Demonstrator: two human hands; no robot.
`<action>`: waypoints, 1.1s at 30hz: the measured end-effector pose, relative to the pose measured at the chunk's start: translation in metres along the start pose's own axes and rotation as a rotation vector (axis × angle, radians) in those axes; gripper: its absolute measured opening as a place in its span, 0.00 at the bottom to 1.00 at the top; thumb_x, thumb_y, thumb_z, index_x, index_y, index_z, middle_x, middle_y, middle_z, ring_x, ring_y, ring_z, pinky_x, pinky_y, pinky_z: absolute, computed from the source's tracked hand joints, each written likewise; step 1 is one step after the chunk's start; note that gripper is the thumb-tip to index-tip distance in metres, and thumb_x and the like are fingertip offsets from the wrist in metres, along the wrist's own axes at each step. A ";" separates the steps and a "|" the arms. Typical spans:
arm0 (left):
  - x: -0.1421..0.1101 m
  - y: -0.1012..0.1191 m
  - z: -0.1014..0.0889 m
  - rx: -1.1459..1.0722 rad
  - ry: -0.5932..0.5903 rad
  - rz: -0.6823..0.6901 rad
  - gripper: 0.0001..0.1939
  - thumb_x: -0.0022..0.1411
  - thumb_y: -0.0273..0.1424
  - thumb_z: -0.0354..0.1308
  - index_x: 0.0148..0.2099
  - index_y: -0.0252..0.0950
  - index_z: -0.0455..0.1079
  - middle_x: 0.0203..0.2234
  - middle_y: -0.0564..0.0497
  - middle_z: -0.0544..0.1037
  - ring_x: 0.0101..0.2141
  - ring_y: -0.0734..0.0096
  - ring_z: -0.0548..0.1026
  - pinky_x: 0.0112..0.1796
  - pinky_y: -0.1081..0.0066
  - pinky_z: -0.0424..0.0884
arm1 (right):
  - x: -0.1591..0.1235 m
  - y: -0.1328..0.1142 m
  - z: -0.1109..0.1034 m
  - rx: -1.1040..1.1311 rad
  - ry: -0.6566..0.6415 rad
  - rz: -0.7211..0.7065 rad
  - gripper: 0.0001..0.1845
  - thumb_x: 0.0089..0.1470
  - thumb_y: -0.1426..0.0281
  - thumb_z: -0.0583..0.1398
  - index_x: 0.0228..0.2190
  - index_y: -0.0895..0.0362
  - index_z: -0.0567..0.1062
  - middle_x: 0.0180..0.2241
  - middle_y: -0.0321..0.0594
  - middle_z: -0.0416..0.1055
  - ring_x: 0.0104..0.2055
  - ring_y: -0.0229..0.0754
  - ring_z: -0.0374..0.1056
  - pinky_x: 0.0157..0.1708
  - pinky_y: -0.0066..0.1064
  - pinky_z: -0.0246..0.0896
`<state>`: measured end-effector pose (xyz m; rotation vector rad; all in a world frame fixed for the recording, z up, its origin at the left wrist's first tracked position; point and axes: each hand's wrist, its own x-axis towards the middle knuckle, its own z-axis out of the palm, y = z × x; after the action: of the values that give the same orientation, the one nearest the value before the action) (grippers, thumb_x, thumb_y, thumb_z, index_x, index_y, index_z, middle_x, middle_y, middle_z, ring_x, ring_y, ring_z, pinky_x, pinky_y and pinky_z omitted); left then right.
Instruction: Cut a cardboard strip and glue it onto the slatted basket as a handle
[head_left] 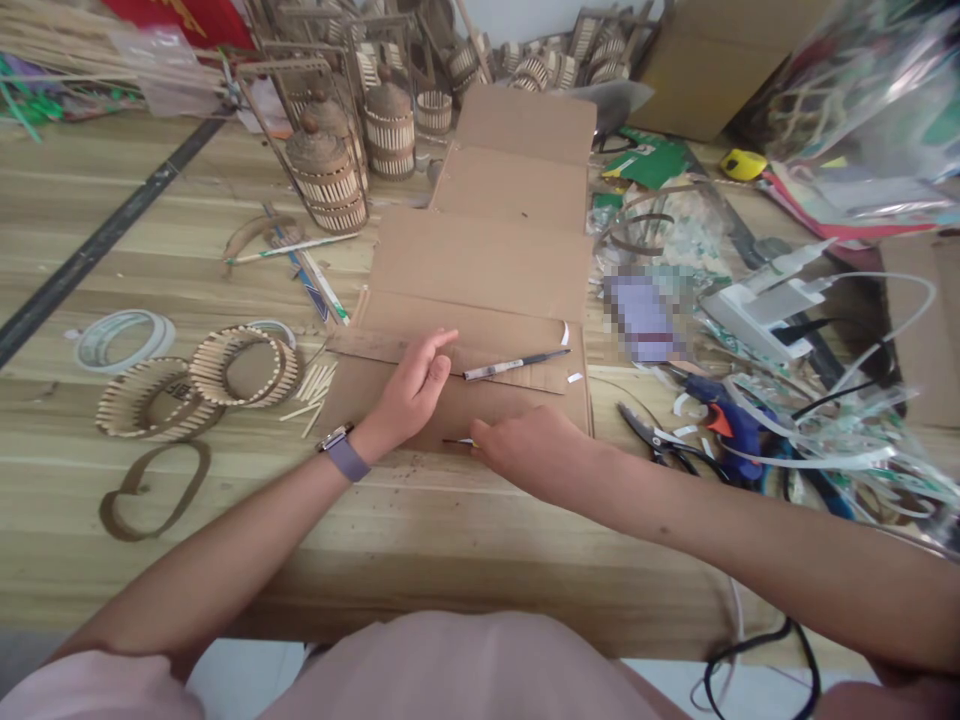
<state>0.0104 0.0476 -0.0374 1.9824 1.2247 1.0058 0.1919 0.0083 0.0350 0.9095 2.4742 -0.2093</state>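
A flattened brown cardboard box lies on the wooden table in front of me. My left hand, with a purple watch at the wrist, rests flat on the cardboard's near part, fingers together and stretched out. My right hand lies just right of it at the cardboard's near edge, fingers curled in a pinch round a thin dark object whose tip sticks out to the left. A pen lies loose on the cardboard beyond both hands.
Bamboo-stick rings and tape rolls lie at the left. Small woven cages stand at the back. Pliers, a blue glue gun, a power strip and cables crowd the right side.
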 end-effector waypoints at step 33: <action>0.000 -0.011 0.000 0.100 -0.049 0.120 0.23 0.74 0.42 0.38 0.61 0.35 0.60 0.57 0.38 0.68 0.62 0.59 0.62 0.61 0.51 0.58 | -0.034 0.025 0.040 -0.103 -0.006 0.098 0.16 0.44 0.87 0.58 0.34 0.58 0.72 0.21 0.38 0.74 0.23 0.44 0.73 0.18 0.27 0.48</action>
<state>0.0052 0.0523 -0.0461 2.1671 1.1613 0.9651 0.2463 -0.0040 0.0184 0.9816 2.4032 -0.0514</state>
